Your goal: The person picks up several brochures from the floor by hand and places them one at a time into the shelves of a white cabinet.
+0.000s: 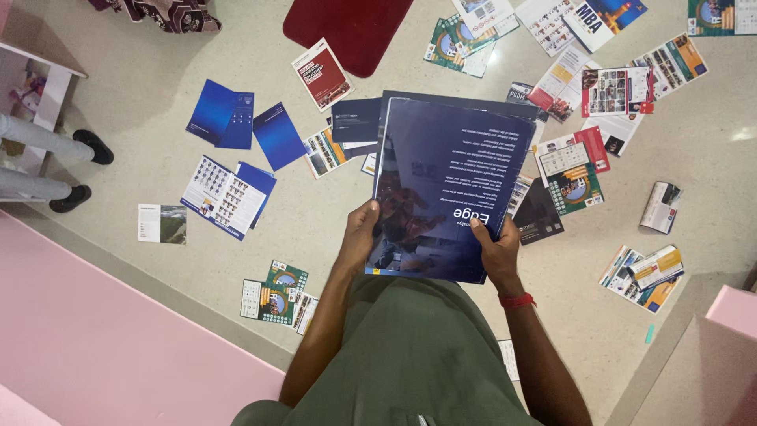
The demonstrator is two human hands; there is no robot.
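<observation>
Dark blue and glossy, a stack of large brochures (441, 185) is held over the pale floor (142, 118), in front of the person's green shirt (410, 347). The left hand (359, 233) grips its lower left edge, thumb on the cover and fingers hidden beneath. The right hand (498, 246), with a red wristband (516, 300) just behind it, clamps the lower right corner in the same way. The stack is tilted away from the person, and its white lettering reads upside down from this view.

Loose printed matter lies scattered on the floor all around. To the left are plain blue folders (236, 122), a white-and-blue leaflet with rows of small portraits (223, 195), and a small card with a landscape photo (162, 223). A red booklet (321, 73) lies near a dark red mat (351, 28) at the top. Green-and-orange leaflets (276, 293) sit by the left forearm, and more colourful pamphlets (607, 91) spread to the upper right, some hidden behind the held stack. A rolled-up leaflet (661, 207) and another pile of brochures (643, 276) lie at right. Pink furniture (95, 347) edges the lower left, and a second pink piece (729, 331) the lower right. White furniture legs with black feet (55, 166) stand at far left.
</observation>
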